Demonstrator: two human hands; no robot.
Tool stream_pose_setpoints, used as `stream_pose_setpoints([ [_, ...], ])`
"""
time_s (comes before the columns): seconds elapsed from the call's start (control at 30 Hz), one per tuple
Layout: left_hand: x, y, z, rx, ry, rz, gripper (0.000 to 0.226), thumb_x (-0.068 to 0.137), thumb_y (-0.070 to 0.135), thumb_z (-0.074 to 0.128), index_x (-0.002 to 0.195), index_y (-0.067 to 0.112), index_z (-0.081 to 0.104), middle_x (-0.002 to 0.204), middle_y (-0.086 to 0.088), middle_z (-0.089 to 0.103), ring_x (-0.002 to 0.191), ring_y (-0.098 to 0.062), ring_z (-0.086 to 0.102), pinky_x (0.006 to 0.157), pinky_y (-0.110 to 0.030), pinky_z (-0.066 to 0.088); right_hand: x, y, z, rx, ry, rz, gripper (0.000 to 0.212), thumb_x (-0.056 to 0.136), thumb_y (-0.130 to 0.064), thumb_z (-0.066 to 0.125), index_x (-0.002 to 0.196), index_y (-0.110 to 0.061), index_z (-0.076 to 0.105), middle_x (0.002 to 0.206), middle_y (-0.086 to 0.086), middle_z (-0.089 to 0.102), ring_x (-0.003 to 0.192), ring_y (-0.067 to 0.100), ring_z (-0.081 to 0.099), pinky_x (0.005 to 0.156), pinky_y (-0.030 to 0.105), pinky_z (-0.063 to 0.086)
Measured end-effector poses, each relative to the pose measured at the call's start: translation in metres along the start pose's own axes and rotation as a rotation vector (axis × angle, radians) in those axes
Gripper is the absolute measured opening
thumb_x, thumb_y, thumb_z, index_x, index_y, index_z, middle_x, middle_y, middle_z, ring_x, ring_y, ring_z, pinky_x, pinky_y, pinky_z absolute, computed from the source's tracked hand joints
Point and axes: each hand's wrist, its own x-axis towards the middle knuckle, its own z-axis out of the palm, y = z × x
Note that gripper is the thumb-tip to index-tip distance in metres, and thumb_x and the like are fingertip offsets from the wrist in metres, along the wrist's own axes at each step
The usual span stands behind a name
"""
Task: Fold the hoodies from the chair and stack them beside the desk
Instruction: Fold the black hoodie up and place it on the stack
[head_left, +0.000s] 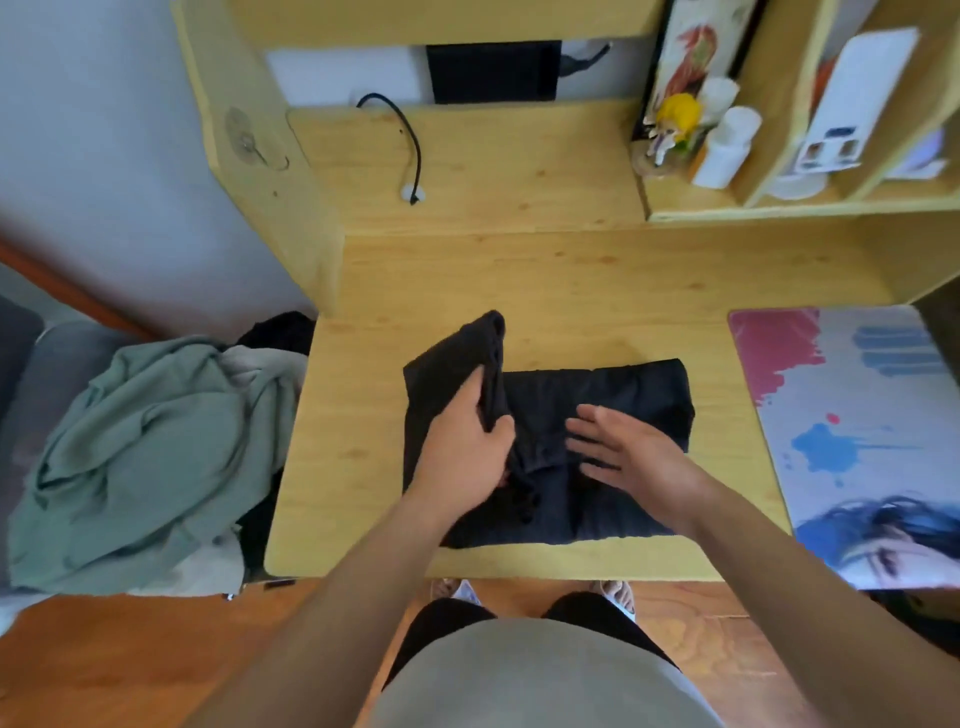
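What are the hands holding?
The left hand grips the black hoodie by its lifted left flap. The right hand holds nothing.

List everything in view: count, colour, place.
hoodie: 1, black, flat on desk centre
desk: 1, light wood
clothes pile: 1, green garment on top, left of desk
cable: 1, black, back of desk
mat: 1, printed red and blue, desk right
shelf: 1, light wood, upper right
bottles: 2, white, on shelf
left hand: grips hoodie's left part
right hand: flat, over hoodie
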Motion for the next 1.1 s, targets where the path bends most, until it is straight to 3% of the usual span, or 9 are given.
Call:
stream_pose_setpoints([
  [0.1, 0.001, 0.027, 0.087, 0.108, -0.013, 0.094, 0.069, 0.101, 0.028, 0.056, 0.16, 0.033, 0.021, 0.144, 0.003, 0.058, 0.126, -0.015, 0.06, 0.108, -0.036, 0.048, -0.014, -0.02, -0.02, 0.142, -0.133, 0.047, 0.047, 0.098, -0.052, 0.053, 0.139, -0.029, 0.055, 0.134, -0.007, 0.064, 0.122, 0.015, 0.062, 0.1, 0.038, 0.048],
  [0.17, 0.0, 0.042, 0.128, 0.081, -0.128, 0.075, 0.073, 0.102, 0.021, 0.056, 0.163, 0.027, 0.015, 0.15, 0.004, 0.052, 0.137, -0.014, 0.05, 0.109, -0.025, 0.039, -0.011, -0.023, -0.029, 0.103, -0.053, 0.035, 0.039, 0.096, -0.048, 0.062, 0.128, -0.028, 0.063, 0.119, -0.006, 0.073, 0.114, 0.013, 0.066, 0.1, 0.036, 0.048],
  [0.27, -0.006, 0.041, 0.139, -0.283, -0.216, -0.098, 0.075, 0.1, 0.007, 0.057, 0.161, 0.031, 0.021, 0.144, 0.008, 0.057, 0.133, -0.01, 0.053, 0.113, -0.028, 0.038, 0.002, -0.014, -0.04, -0.006, 0.089, -0.003, 0.039, 0.087, -0.042, 0.075, 0.121, -0.027, 0.065, 0.107, -0.004, 0.076, 0.105, 0.014, 0.07, 0.101, 0.043, 0.053],
  [0.37, -0.023, 0.015, 0.124, -0.526, -0.008, -0.149, 0.064, 0.098, -0.007, 0.055, 0.152, 0.026, 0.042, 0.12, 0.001, 0.073, 0.114, -0.013, 0.067, 0.109, -0.04, 0.048, 0.007, -0.01, -0.034, -0.257, 0.102, -0.083, 0.049, 0.087, -0.036, 0.074, 0.133, -0.03, 0.057, 0.118, -0.009, 0.07, 0.11, 0.011, 0.065, 0.101, 0.039, 0.052],
  [0.53, -0.057, -0.053, 0.105, 0.256, 0.369, 0.117, 0.062, 0.093, 0.016, 0.07, 0.149, 0.029, 0.046, 0.14, 0.004, 0.045, 0.132, -0.011, 0.042, 0.113, -0.039, 0.04, 0.005, -0.025, -0.043, -0.418, 0.225, -0.24, 0.031, 0.097, -0.024, 0.061, 0.128, -0.027, 0.058, 0.117, -0.009, 0.066, 0.108, 0.015, 0.061, 0.095, 0.037, 0.052],
  [0.63, -0.056, -0.098, 0.099, 0.547, 0.199, 0.09, 0.093, 0.085, 0.042, 0.079, 0.16, 0.032, 0.025, 0.162, -0.004, 0.02, 0.147, -0.025, 0.023, 0.118, -0.046, 0.03, 0.006, -0.011, -0.075, -0.496, 0.368, -0.151, 0.022, 0.1, -0.027, 0.056, 0.122, -0.025, 0.056, 0.11, -0.004, 0.065, 0.104, 0.022, 0.06, 0.091, 0.04, 0.051],
  [0.7, -0.048, -0.115, 0.101, 0.552, 0.146, 0.0, 0.102, 0.084, 0.038, 0.081, 0.162, 0.034, 0.015, 0.166, -0.005, 0.009, 0.15, -0.031, 0.02, 0.118, -0.049, 0.034, 0.011, 0.007, -0.091, -0.63, 0.459, -0.025, 0.02, 0.101, -0.03, 0.051, 0.121, -0.024, 0.052, 0.113, 0.004, 0.064, 0.107, 0.032, 0.059, 0.092, 0.044, 0.049],
  [0.9, -0.018, -0.1, 0.102, 0.151, 0.144, -0.065, 0.073, 0.085, 0.02, 0.072, 0.146, 0.043, 0.037, 0.124, 0.008, 0.06, 0.111, -0.012, 0.063, 0.085, -0.042, 0.059, 0.028, 0.021, -0.109, -0.488, 0.458, 0.086, 0.019, 0.104, -0.026, 0.045, 0.116, -0.012, 0.05, 0.12, 0.013, 0.055, 0.108, 0.036, 0.055, 0.091, 0.044, 0.046],
  [1.1, -0.027, -0.1, 0.109, 0.499, 0.144, -0.094, 0.082, 0.1, 0.009, 0.053, 0.16, 0.037, 0.005, 0.125, -0.002, 0.046, 0.084, -0.017, 0.058, 0.075, -0.036, 0.056, 0.018, 0.027, -0.126, -0.19, 0.49, 0.101, 0.02, 0.099, -0.023, 0.051, 0.118, -0.023, 0.055, 0.116, 0.005, 0.063, 0.105, 0.027, 0.059, 0.097, 0.047, 0.049],
])
